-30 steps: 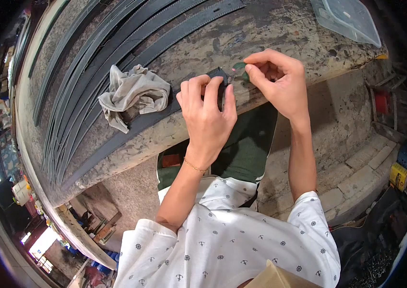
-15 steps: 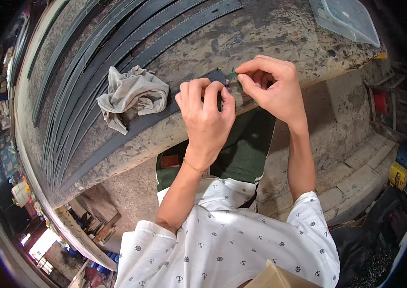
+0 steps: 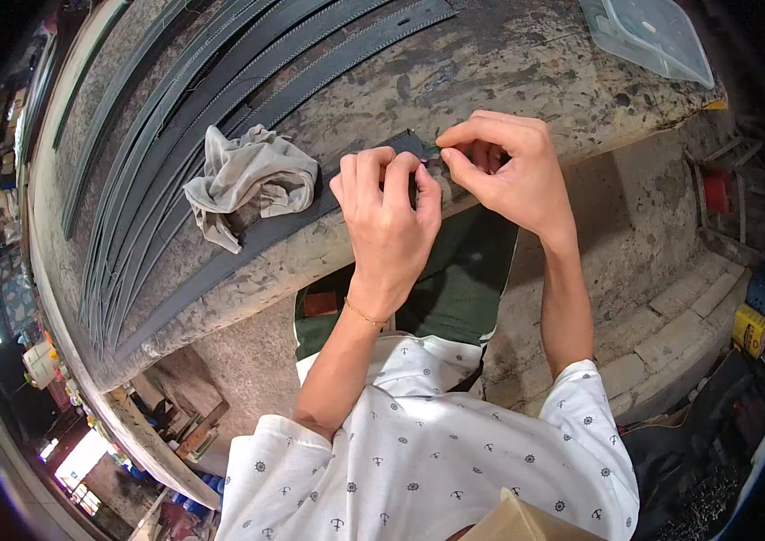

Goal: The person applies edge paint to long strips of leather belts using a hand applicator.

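Note:
One dark grey belt strap (image 3: 251, 248) lies along the near edge of the worktable, its end under my left hand (image 3: 387, 203). The fingers of that hand are curled down and closed on the strap near its tip (image 3: 407, 142). My right hand (image 3: 513, 167) is just beyond the tip, thumb and forefinger pinched around a small thin green piece (image 3: 431, 146). The green piece touches or almost touches the strap's end; fingers partly hide it. A crumpled light grey cloth (image 3: 256, 180) rests on the strap to the left of my left hand.
Several more stitched belt straps (image 3: 310, 59) fan out across the far left of the stained worktable (image 3: 526, 68). A clear plastic box (image 3: 648, 41) stands at the far right corner. A yellow box (image 3: 749, 329) is low on the right.
My right hand has moved slightly left, bringing the green piece closer to the strap's end. The left hand stays where it was.

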